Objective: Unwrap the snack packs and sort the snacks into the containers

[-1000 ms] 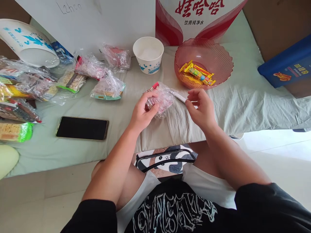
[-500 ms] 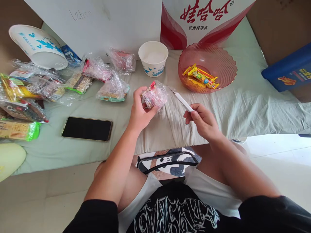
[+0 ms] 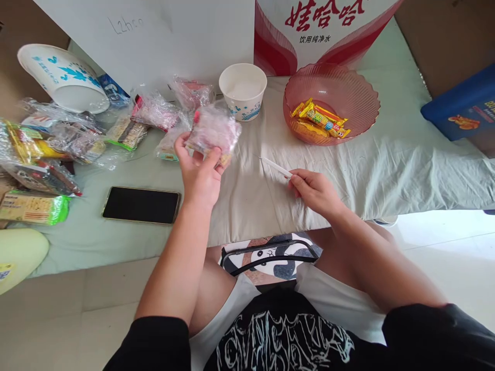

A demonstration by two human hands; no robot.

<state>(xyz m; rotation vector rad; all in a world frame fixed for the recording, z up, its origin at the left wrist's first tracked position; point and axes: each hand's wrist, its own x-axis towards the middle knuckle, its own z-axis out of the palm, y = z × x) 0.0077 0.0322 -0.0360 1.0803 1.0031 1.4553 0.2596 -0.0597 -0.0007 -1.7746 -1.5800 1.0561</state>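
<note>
In my left hand (image 3: 201, 178) is a pinkish snack packet (image 3: 216, 129) wrapped in crinkled clear plastic film, raised above the cloth. My fingers and thumb close round its lower edge. My right hand (image 3: 315, 190) grips a slim white-handled craft knife (image 3: 276, 167), its thin tip pointing left toward the packet but apart from it. Just behind the packet stands a white paper tub (image 3: 244, 105) with blue print. Several film-wrapped snacks, among them a pink one (image 3: 193, 93) and a green-edged one (image 3: 170, 147), lie behind and partly hidden by the left hand.
A pink ribbed bowl (image 3: 363, 105) holding yellow-wrapped snack bars (image 3: 320, 121) sits at back right. A phone (image 3: 141, 205) lies left of my arm. More packaged snacks (image 3: 34, 206) and a tipped paper tub (image 3: 64, 77) fill the left. A white-and-red carton (image 3: 185, 41) stands behind.
My left hand has moved left with the wrapped packet, turning it so a broader face shows. The knife in my right hand has shifted slightly left and lies flatter.
</note>
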